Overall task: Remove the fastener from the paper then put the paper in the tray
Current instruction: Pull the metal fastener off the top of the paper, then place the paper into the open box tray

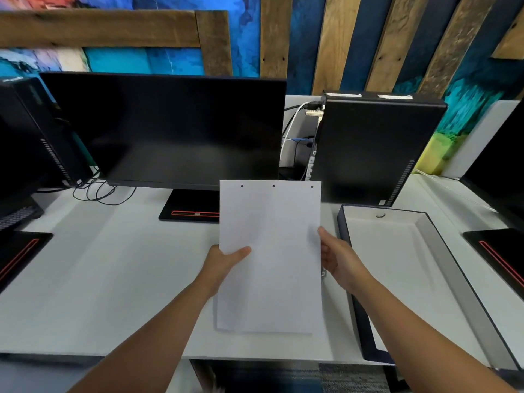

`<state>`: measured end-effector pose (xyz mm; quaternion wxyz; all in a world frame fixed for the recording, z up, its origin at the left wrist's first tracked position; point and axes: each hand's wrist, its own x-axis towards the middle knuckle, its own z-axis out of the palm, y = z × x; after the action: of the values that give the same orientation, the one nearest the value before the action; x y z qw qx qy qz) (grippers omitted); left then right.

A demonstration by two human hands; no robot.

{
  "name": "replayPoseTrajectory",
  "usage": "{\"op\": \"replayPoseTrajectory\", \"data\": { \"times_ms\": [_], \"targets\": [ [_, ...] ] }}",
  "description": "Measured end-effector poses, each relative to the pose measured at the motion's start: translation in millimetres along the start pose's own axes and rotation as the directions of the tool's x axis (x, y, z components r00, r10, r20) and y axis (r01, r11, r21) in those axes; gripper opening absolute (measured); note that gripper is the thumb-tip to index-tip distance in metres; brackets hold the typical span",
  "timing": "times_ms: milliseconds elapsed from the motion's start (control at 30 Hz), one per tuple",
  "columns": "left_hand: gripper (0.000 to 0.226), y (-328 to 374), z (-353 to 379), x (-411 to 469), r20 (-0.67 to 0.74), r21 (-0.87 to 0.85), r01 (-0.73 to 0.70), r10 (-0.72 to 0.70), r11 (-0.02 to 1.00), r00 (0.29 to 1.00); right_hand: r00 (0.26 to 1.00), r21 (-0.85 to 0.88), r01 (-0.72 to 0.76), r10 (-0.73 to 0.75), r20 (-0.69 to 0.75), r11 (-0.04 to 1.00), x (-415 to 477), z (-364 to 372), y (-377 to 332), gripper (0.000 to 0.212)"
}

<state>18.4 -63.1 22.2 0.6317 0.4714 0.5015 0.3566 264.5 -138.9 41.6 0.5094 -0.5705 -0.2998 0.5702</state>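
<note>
Head view, left hand (224, 262) pinching paper (272, 251) edge, thumb on top, right hand (337, 259) gripping opposite edge.

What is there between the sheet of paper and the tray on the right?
The right hand, which holds the right edge of the paper, over white desk. The head view shows this.

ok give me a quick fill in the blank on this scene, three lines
1. The white paper sheet has ___ punched holes along its top edge.
2. The left grip lays its ___ on the sheet's front.
3. The dark-walled, white-lined rectangular tray lies to the sheet's ___, beside the right grip.
Missing words: three; thumb; right.
</note>
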Motion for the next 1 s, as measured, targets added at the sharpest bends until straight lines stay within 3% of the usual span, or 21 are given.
{"op": "replayPoseTrajectory", "data": {
  "times_ms": [100,167,300,367,500,667,1000],
  "targets": [
    [0.016,4.3,4.6,-2.4,0.010,-0.003,-0.017,0.017,1.000,1.000,0.999,-0.116,0.036,-0.039,-0.021,0.993,-11.1,16.2,-0.1,0.016],
    [0.018,7.0,6.2,-4.1,-0.004,0.000,-0.032,0.032,0.999,0.999,0.993,-0.088,0.078,-0.086,-0.086,0.993,-14.3,23.4,-0.2,0.017],
    [0.052,8.6,0.9,-8.7,-0.024,0.001,-0.048,0.048,0.999,0.999,0.972,-0.087,0.183,-0.194,-0.135,0.979,-23.3,31.5,2.8,0.016],
    [0.058,6.9,-2.1,-12.4,-0.034,0.006,-0.039,0.039,0.999,0.999,0.968,-0.116,0.185,-0.201,-0.149,0.976,-27.2,33.6,9.1,0.014],
    [0.049,7.6,-4.6,-18.9,-0.038,-0.006,-0.055,0.055,0.998,0.998,0.968,-0.103,0.163,-0.179,-0.174,0.981,-31.9,37.4,16.5,0.013],
    [0.055,21.7,-0.8,-23.7,-0.030,-0.028,-0.101,0.100,0.995,0.995,0.955,-0.067,0.213,-0.222,-0.198,0.975,-34.5,44.0,3.2,0.016],
    [0.033,28.0,1.8,-27.1,-0.060,-0.033,-0.108,0.106,0.994,0.993,0.938,-0.077,0.239,-0.250,-0.239,0.968,-38.1,50.0,-0.4,0.015]
  ]
}}
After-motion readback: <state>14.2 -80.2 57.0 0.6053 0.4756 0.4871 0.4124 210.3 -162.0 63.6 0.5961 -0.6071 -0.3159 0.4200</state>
